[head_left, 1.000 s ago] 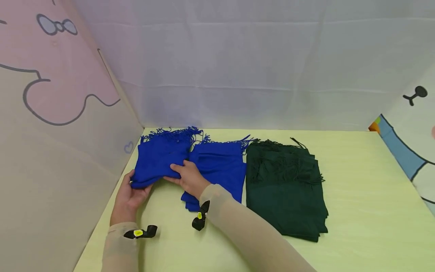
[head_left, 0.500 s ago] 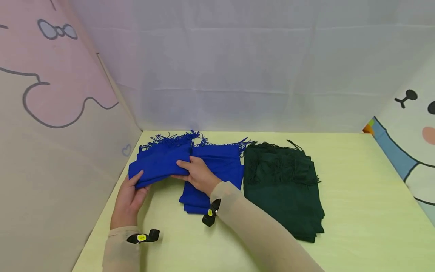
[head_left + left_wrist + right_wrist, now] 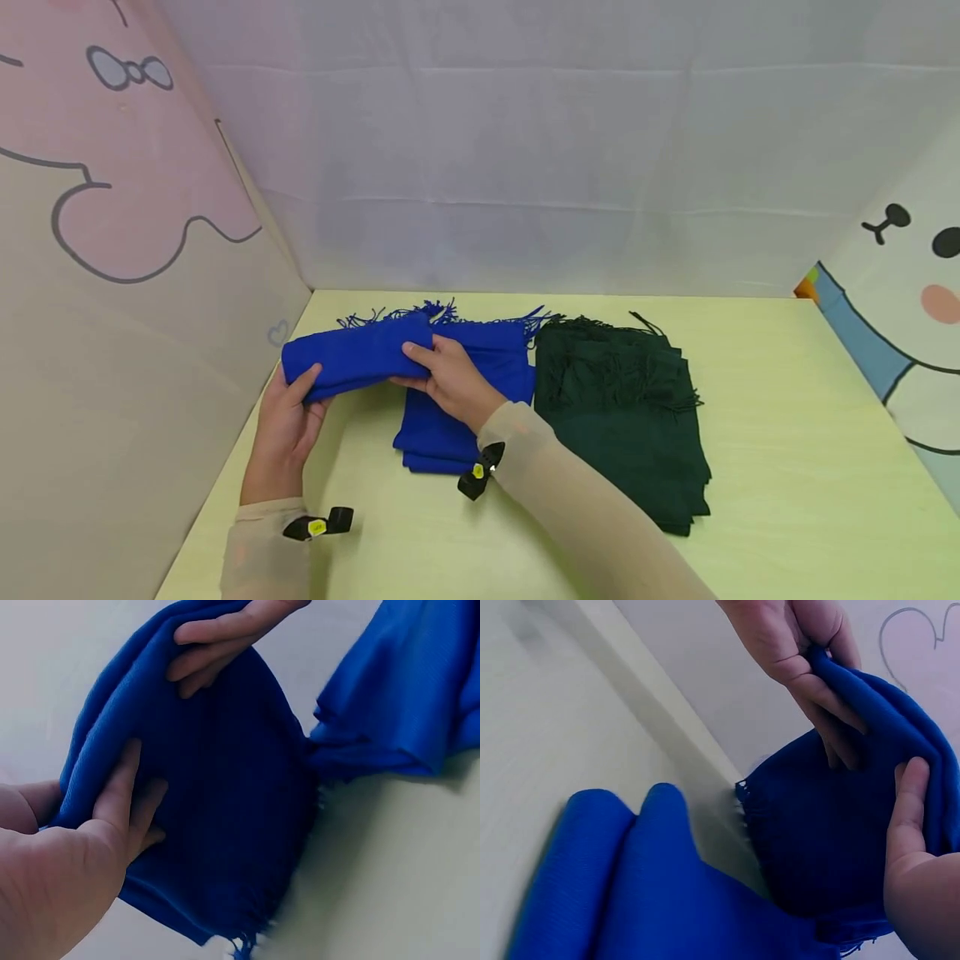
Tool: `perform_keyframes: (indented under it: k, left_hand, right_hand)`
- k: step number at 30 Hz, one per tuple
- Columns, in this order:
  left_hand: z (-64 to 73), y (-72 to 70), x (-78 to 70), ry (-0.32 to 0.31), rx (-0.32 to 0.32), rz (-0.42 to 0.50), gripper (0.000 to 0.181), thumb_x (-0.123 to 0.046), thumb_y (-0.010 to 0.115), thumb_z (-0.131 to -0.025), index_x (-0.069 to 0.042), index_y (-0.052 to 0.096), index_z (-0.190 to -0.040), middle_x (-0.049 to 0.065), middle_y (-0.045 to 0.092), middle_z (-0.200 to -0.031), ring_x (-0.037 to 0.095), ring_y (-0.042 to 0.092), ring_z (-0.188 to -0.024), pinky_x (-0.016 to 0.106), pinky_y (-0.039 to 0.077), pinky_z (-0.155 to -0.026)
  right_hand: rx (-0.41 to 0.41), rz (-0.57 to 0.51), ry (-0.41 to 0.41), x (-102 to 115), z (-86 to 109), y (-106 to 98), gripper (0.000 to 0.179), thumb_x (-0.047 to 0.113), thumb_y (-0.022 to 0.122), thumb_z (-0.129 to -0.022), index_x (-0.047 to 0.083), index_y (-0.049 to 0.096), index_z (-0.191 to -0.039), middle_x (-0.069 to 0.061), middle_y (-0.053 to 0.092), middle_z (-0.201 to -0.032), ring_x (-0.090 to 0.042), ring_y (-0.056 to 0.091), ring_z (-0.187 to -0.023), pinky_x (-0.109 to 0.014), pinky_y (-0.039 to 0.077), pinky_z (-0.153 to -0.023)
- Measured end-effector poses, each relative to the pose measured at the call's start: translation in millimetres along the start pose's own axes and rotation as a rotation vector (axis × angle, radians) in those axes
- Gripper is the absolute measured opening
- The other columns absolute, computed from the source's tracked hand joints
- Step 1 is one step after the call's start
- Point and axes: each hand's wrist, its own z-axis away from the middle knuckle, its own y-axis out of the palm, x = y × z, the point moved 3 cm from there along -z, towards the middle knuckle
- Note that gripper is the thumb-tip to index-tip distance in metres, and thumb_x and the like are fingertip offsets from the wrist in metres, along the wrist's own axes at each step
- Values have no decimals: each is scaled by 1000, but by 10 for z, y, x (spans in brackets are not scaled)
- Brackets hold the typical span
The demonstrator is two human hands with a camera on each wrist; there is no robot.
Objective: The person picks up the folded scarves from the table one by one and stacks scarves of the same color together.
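Note:
Both hands hold up a folded blue fringed scarf (image 3: 356,358) at the table's far left, its front edge lifted. My left hand (image 3: 285,425) grips the left corner, thumb on top and fingers beneath. The right corner is pinched by my right hand (image 3: 461,383). From below, the left wrist view shows the fingers of both hands spread under the scarf (image 3: 225,772). Its fringe lies toward the back wall. Beside it, partly behind my right hand, a second folded blue scarf (image 3: 438,433) rests on the table.
A folded dark green fringed scarf (image 3: 622,450) lies right of the blue ones on the pale yellow table (image 3: 780,433). A white cloth wall (image 3: 525,167) stands behind; a cartoon-printed wall (image 3: 150,350) rises close to my left hand.
The front edge of the held blue scarf has risen and tipped toward the back, covering more of its fringe. My right hand has shifted slightly right; my left thumb now lies over the corner.

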Motion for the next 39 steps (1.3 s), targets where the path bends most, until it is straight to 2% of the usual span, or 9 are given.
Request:
perform_keyframes:
  k: [4, 6, 8, 11, 16, 20, 24, 31, 39]
  left_hand:
    - [-15, 133, -51, 30, -14, -64, 80, 1, 46, -104, -29, -2, -160, 14, 1, -162, 16, 52, -124, 27, 54, -92]
    - [-20, 189, -77, 52, -10, -62, 87, 2, 46, -103, -42, -6, -158, 13, -6, -163, 18, 51, -124, 27, 54, -91]
    - [-24, 242, -103, 76, 7, -65, 87, 3, 45, -103, -48, -2, -156, 14, -7, -162, 19, 50, -124, 27, 54, -90]
    - [-24, 311, -143, 101, 39, -124, 77, 2, 43, -104, -42, 11, -158, 14, -3, -162, 21, 48, -126, 27, 55, -90]
    - [-70, 426, -183, 103, 82, -212, 53, -4, 44, -106, -20, 33, -155, 10, 1, -163, 28, 35, -136, 25, 54, -91]
    - [-153, 546, -193, 86, 119, -210, 48, -7, 45, -106, -11, 36, -154, 7, 2, -164, 32, 24, -143, 25, 52, -94]
    - [-228, 660, -187, 64, 141, -182, 49, -11, 48, -106, -4, 37, -153, 8, 4, -164, 32, 26, -143, 26, 53, -94]
    - [-319, 834, -148, 26, 188, -159, 54, -6, 54, -102, -5, 37, -153, 12, 8, -164, 28, 40, -137, 28, 51, -97]
    - [-433, 990, -64, 19, 234, -228, 58, -2, 58, -99, -11, 38, -154, 11, 9, -164, 27, 45, -135, 28, 50, -97]
  right_hand:
    - [9, 4, -34, 113, 68, 21, 39, 10, 56, -103, 5, 49, -141, -13, 61, -132, -29, 62, -119, -47, 54, -94]
    - [11, 8, -49, 159, 98, 30, 38, 10, 55, -103, 6, 50, -140, -13, 61, -132, -28, 63, -119, -47, 54, -94]
    - [13, 10, -63, 201, 130, 38, 37, 10, 55, -103, 6, 51, -139, -13, 61, -132, -28, 63, -118, -48, 54, -95]
    - [9, 11, -79, 256, 172, 51, 38, 10, 56, -103, 6, 51, -140, -12, 61, -132, -28, 63, -118, -48, 53, -95]
    - [6, -3, -117, 351, 217, 59, 42, 11, 55, -103, 5, 47, -143, -13, 59, -134, -29, 62, -120, -48, 53, -96]
    - [-6, -35, -152, 441, 257, 34, 42, 11, 55, -103, 5, 47, -144, -13, 59, -135, -29, 61, -121, -49, 52, -97]
    - [-22, -46, -191, 541, 315, -3, 42, 12, 54, -104, 5, 47, -144, -14, 58, -137, -30, 60, -123, -50, 51, -99]
    - [-40, -42, -240, 685, 414, -76, 46, 12, 54, -104, 4, 43, -148, -13, 53, -143, -31, 55, -128, -50, 49, -100]
    - [-64, -38, -290, 793, 480, -189, 43, 12, 53, -104, 3, 46, -145, -15, 54, -142, -29, 58, -125, -48, 51, -99]
